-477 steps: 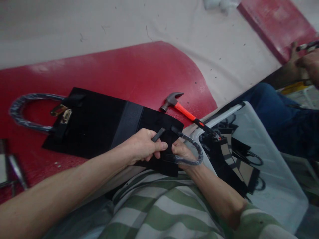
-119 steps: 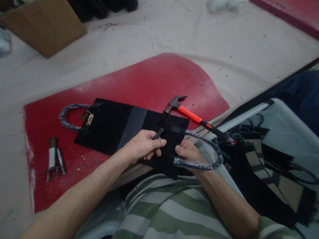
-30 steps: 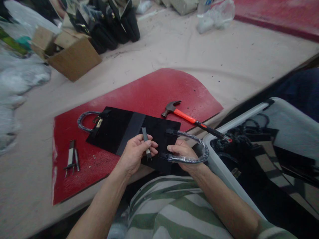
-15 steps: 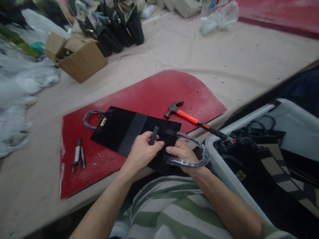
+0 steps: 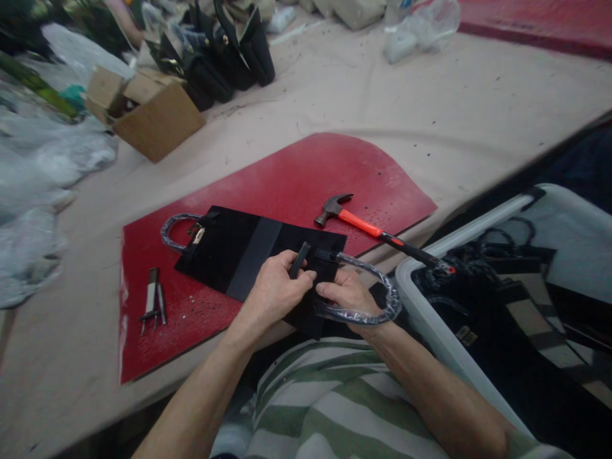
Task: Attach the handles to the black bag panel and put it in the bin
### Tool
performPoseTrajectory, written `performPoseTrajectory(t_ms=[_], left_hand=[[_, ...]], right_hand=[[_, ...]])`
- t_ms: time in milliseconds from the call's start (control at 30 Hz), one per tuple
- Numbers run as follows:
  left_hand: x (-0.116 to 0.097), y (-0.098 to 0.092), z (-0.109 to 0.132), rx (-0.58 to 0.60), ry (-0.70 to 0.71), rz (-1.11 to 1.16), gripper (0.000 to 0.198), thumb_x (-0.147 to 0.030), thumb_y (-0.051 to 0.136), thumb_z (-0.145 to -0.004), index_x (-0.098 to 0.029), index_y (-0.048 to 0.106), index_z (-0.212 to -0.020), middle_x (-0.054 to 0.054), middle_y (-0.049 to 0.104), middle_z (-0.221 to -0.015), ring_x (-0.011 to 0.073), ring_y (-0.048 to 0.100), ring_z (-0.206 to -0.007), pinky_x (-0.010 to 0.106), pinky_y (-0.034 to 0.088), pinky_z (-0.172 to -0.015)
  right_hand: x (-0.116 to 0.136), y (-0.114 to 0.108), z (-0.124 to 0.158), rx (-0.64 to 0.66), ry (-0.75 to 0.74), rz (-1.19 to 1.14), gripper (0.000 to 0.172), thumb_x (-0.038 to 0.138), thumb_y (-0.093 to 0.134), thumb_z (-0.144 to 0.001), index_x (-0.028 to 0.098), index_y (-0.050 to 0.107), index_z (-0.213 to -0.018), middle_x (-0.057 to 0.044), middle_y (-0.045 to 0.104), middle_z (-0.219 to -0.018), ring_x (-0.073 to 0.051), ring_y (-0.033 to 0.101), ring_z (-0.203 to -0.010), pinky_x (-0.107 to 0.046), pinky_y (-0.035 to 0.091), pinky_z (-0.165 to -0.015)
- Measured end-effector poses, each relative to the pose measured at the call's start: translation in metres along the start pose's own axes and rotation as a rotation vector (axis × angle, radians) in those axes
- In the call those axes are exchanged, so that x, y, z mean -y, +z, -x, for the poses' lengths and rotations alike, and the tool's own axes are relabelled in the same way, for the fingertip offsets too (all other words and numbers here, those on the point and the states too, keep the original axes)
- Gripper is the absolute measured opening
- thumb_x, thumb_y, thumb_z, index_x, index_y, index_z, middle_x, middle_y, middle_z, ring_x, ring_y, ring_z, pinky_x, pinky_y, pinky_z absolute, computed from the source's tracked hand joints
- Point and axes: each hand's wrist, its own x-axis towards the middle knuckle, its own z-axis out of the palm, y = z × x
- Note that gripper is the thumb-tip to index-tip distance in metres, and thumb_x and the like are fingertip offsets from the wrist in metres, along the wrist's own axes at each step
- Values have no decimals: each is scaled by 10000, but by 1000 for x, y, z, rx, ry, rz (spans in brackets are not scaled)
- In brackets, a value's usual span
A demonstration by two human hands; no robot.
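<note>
A flat black bag panel (image 5: pixel 229 245) lies on a red board (image 5: pixel 287 185), with a plastic-wrapped handle at each end. My left hand (image 5: pixel 275 293) is closed around a small dark rod-like tool (image 5: pixel 299 260) and rests on the near end of the panel. My right hand (image 5: pixel 347 294) pinches the panel's edge beside the near handle (image 5: pixel 377 299), which curves around it. The far handle (image 5: pixel 174 226) lies flat on the board beside a gold clasp.
A hammer (image 5: pixel 368 226) with an orange grip lies on the board to the right. Metal punches (image 5: pixel 153 306) sit at the board's left. A grey tub (image 5: pixel 564 242) of black bag parts stands at right. A cardboard box (image 5: pixel 153 115) and finished black bags (image 5: pixel 229 44) are farther back.
The small tool in my left hand has tipped from upright to slanted and moved closer to my right hand. The view has shifted slightly.
</note>
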Motion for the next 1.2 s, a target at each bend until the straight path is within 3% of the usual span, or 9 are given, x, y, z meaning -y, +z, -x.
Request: performPoseTrajectory(t_ms=[233,467,567,933,1200], left_hand=[[2,3,1,-18,-1,16,130,-285,633,-771,-179,652,-844,-24,621,-669,130,569,-611,253,390,-569],[21,8,1,49,-90,257,249,-364,652,-784,-177,621,-945,-47,573,-618,118,531,-495,227,378,-459],[24,8,1,90,-82,321,261,-334,681,-765,-173,602,-955,-55,563,-635,101,521,-514,207,388,-478],[29,10,-2,105,-60,281,243,-311,688,-754,-182,594,-937,-53,569,-668,95,518,-538,210,392,-523],[28,8,-1,112,-63,279,232,-299,678,-762,-180,593,-943,-58,565,-667,88,514,-530,210,377,-511]], right_hand=[[-5,-3,0,13,-52,41,204,300,665,-680,140,719,-794,-16,625,-687,-160,559,-676,-256,435,-617],[-2,-2,1,93,-87,2,186,276,651,-716,149,731,-826,-21,658,-731,-155,579,-699,-264,472,-671],[-3,-2,0,60,-36,-39,200,275,666,-676,145,720,-818,-8,616,-673,-143,541,-636,-275,468,-660],[-6,-1,2,16,-23,-73,191,282,677,-655,140,684,-783,-8,595,-674,-131,496,-607,-271,425,-626],[-7,-2,3,61,-14,-97,214,278,673,-666,137,695,-825,-7,610,-663,-138,524,-615,-281,452,-652]])
